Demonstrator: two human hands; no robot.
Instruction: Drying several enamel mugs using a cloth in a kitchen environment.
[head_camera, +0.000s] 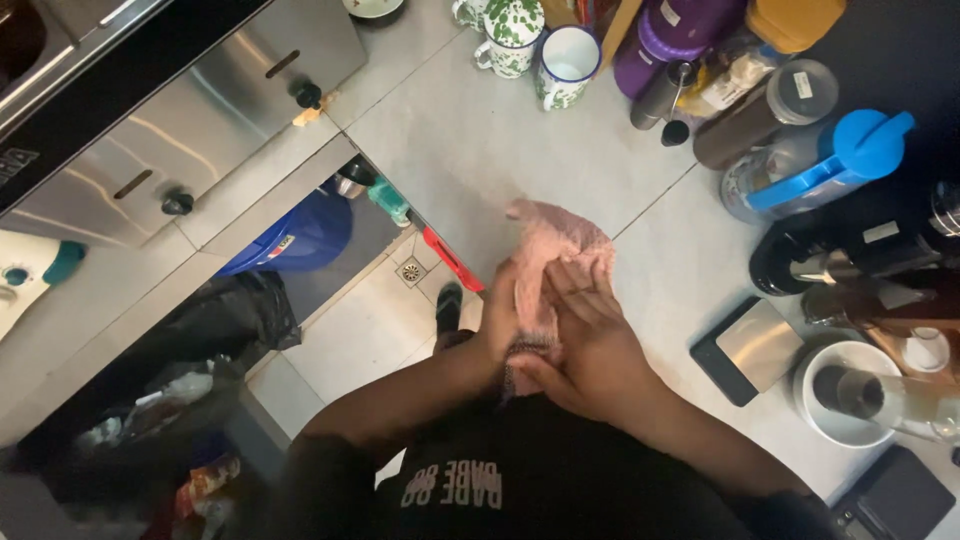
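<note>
Lying between both hands' grip: pink cloth

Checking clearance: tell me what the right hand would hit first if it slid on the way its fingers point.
The right hand already lies on the pink cloth; past it, probably bare counter.

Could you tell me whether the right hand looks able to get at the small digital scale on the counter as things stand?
Probably yes: the scale lies just beside the right hand with bare counter between, though both hands hold the pink cloth.
</note>
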